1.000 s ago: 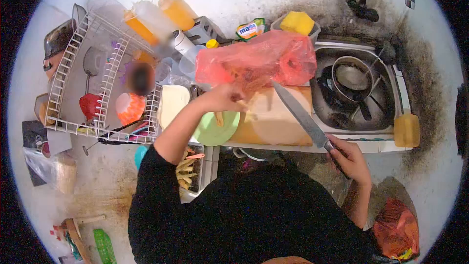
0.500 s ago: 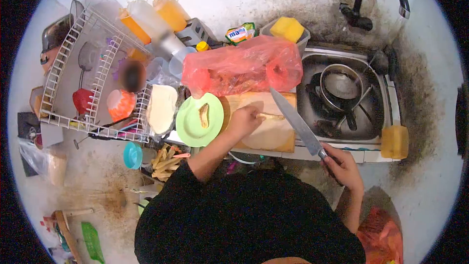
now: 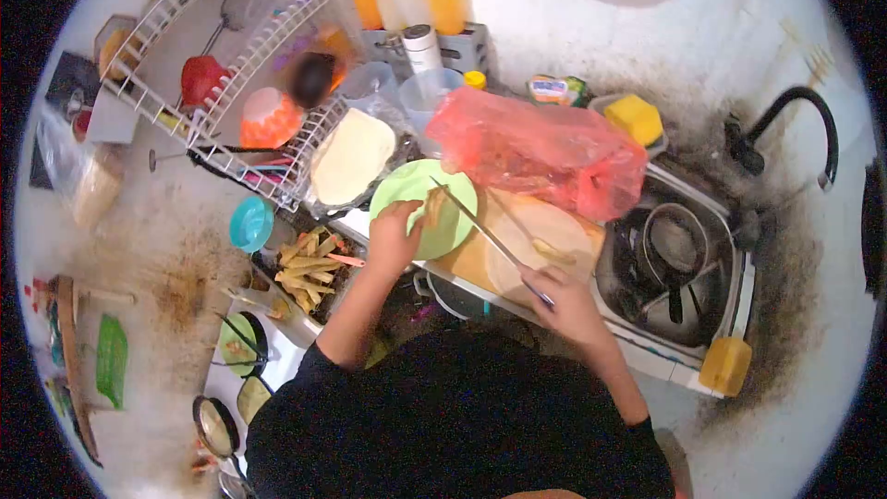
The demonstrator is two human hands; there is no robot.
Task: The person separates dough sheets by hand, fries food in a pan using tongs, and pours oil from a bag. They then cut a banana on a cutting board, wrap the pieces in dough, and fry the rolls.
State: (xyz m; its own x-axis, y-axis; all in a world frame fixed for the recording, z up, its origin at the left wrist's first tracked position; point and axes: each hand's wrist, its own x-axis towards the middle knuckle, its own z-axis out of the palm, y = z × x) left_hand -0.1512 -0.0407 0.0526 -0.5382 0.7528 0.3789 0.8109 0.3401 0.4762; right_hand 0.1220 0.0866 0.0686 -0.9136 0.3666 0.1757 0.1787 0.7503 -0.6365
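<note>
On the green plate [image 3: 453,237], a browned, banana-like piece [image 3: 434,207] lies at my left hand [image 3: 397,233], whose curled fingertips pinch its near side. My right hand [image 3: 565,307] is wrapped round the handle of a large kitchen knife [image 3: 488,237]. The blade points up and left, crossing the cutting board [image 3: 462,263], and its tip overlaps the plate close to the piece. A second pale, slender piece [image 3: 552,249] rests on the board just beyond my right hand.
Behind the board lies a red plastic bag [image 3: 536,152]. To the right, the sink [image 3: 736,314] holds a pan [image 3: 677,240]. A tub of pale batter [image 3: 351,157] and a dish rack [image 3: 176,125] stand left. Below them are a blue cup [image 3: 250,224] and a heap of peels [image 3: 309,268].
My left hand has left the slender piece on the board and moved left to the piece on the plate. The knife has swung left over the board and plate. The view has turned.
</note>
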